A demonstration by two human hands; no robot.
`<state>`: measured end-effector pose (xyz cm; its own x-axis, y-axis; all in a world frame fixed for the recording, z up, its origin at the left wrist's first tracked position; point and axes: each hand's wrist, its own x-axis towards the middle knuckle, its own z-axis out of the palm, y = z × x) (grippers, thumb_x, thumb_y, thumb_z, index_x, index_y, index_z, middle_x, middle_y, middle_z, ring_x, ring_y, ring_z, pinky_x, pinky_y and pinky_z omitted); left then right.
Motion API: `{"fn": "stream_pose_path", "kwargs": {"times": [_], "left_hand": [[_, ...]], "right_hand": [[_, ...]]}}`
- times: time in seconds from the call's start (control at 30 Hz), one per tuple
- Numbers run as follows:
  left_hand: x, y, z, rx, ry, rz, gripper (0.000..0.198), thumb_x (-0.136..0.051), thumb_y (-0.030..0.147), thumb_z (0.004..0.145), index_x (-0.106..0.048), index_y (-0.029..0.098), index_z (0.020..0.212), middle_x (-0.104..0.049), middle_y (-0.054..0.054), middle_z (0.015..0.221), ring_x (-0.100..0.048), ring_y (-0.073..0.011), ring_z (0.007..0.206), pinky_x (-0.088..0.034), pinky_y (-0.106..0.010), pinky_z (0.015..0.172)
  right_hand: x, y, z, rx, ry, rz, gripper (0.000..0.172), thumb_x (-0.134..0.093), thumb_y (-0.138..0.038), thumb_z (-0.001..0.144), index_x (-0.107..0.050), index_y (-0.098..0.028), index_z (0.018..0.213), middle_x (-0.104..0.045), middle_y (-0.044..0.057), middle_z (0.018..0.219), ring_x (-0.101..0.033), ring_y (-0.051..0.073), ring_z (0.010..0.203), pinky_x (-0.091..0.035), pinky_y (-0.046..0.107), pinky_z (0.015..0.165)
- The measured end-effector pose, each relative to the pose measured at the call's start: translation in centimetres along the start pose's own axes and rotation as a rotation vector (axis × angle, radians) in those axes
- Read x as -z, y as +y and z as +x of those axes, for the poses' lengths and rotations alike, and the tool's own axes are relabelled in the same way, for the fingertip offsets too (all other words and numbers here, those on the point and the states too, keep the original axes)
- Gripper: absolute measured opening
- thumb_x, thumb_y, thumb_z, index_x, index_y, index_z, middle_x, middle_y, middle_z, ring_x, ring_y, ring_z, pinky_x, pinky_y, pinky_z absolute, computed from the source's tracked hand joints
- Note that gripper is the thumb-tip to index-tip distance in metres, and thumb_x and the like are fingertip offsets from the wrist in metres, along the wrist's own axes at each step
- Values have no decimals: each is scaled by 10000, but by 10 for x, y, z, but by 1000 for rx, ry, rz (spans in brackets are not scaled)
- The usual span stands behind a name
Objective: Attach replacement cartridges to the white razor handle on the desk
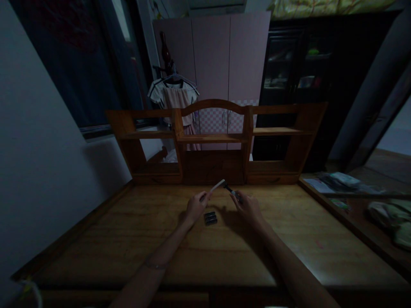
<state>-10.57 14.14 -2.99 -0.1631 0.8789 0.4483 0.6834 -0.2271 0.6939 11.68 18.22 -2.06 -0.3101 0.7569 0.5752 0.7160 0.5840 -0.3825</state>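
My left hand is closed around a slim, pale, stick-like thing, which slants up to the right; its exact kind does not show. In my right hand is a dark razor, its handle gripped and its small head pointing up to the left. The razor's head and the tip of the pale stick are very close together above the desk; whether they touch, I cannot tell. Between and below my hands, a small clear case with several dark pieces lies on the wooden desk.
A wooden shelf unit stands along the desk's far edge. A white wall borders the left side. To the right, beyond the desk's raised edge, are papers and bags and pale green cloth. Behind stand a pink wardrobe and hanging clothes.
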Motion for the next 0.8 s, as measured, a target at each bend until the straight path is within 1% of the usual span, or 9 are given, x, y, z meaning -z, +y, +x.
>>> {"fn": "stream_pose_path", "kwargs": {"times": [0.17, 0.37, 0.53, 0.73, 0.8], "left_hand": [[-1, 1, 0, -1, -33, -16, 439, -410, 527, 878, -636, 176, 743, -631, -1, 682, -564, -138, 647, -364, -214, 602], [1, 1, 0, 27, 14, -7, 434, -412, 528, 875, -637, 180, 747, -624, 0, 663, -557, -138, 629, -359, -215, 589], [0, 3, -1, -23, -24, -30, 433, -403, 519, 882, -626, 181, 728, -630, 0, 684, -569, -138, 660, -373, -213, 617], [-1, -2, 1, 21, -6, 2, 440, -410, 539, 875, -635, 186, 741, -617, 4, 666, -564, -136, 642, -373, -217, 611], [-1, 0, 0, 14, -18, -15, 444, -405, 540, 875, -636, 183, 748, -620, 0, 672, -564, -138, 644, -373, -218, 606]], "right_hand": [[1, -1, 0, -7, -15, -8, 361, -381, -462, 944, -640, -217, 997, -717, 56, 808, -662, 185, 685, -350, 239, 555], [0, 0, -1, -5, -19, 10, 380, -358, -478, 951, -634, -220, 995, -717, 62, 819, -670, 194, 724, -361, 235, 581], [-1, 1, -1, -1, -25, 12, 360, -368, -468, 949, -627, -223, 997, -717, 55, 824, -671, 191, 723, -363, 231, 580], [1, -1, -1, -9, -28, -14, 369, -361, -468, 952, -628, -226, 1031, -718, 53, 821, -666, 183, 698, -352, 231, 563], [1, -1, 0, -14, -25, -15, 366, -366, -461, 951, -629, -220, 1033, -719, 57, 829, -665, 181, 691, -351, 232, 558]]}}
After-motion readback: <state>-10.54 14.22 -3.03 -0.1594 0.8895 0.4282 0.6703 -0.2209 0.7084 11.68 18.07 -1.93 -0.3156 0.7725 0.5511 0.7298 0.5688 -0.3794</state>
